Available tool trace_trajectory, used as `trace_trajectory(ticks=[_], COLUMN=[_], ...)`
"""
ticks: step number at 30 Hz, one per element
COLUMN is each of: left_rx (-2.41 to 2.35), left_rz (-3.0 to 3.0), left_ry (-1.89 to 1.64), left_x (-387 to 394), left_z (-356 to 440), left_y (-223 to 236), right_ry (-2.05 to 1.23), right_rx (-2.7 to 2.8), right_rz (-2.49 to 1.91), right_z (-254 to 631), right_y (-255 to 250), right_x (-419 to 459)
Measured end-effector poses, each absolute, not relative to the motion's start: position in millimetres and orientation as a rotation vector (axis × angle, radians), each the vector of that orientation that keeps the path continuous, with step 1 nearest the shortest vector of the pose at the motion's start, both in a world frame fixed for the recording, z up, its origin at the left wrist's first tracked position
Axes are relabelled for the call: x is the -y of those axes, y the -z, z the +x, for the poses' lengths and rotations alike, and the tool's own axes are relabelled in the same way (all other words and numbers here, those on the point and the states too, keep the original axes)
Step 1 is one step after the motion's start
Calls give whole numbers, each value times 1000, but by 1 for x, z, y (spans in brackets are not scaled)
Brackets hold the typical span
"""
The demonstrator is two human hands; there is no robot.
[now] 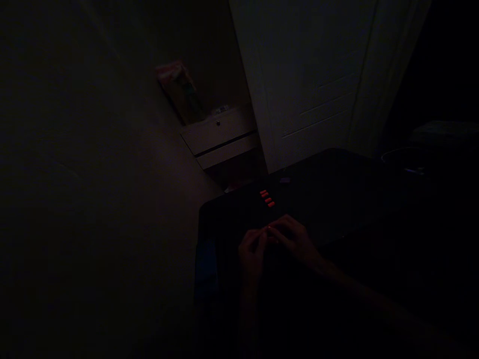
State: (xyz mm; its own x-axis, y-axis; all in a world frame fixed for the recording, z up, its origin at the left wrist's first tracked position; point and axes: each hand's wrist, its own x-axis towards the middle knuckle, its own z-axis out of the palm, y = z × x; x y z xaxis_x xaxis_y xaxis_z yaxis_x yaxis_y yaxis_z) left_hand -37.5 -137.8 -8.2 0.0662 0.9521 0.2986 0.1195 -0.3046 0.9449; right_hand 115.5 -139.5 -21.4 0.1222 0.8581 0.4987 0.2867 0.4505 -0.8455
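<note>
The room is very dark. My left hand (252, 249) and my right hand (294, 237) meet fingertip to fingertip over the near part of a dark table (329, 189). Both hands are closed in a pinch, and a tiny reddish glint shows between the fingertips. What they hold there is too small and dim to name. Just beyond my hands, several short glowing red-orange bars (267, 198) line up in a slanting row on the table.
A small purplish piece (285, 180) lies near the table's far edge. A bluish flat rectangle (206, 267) is at the left edge. Behind stand a drawer unit (224, 134) with a colourful packet (181, 92) on top, and a pale panelled door (307, 75). A thin cable (392, 151) curves at right.
</note>
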Motion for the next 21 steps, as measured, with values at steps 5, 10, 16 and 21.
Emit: trace_trajectory(ticks=[5, 10, 16, 21], left_rx=[-1096, -1078, -1077, -1130], left_rz=[1597, 1574, 1572, 1412], left_ry=[-1308, -1320, -1305, -1335], left_x=[139, 138, 136, 137], left_z=[-37, -37, -37, -35], left_y=[7, 7, 12, 13], right_ry=[-571, -607, -609, -684], right_rx=[1414, 1405, 1401, 1449], right_rz=[-1090, -1085, -1074, -1013], right_z=[116, 117, 118, 116], right_y=[20, 22, 22, 22], right_x=[139, 139, 138, 139])
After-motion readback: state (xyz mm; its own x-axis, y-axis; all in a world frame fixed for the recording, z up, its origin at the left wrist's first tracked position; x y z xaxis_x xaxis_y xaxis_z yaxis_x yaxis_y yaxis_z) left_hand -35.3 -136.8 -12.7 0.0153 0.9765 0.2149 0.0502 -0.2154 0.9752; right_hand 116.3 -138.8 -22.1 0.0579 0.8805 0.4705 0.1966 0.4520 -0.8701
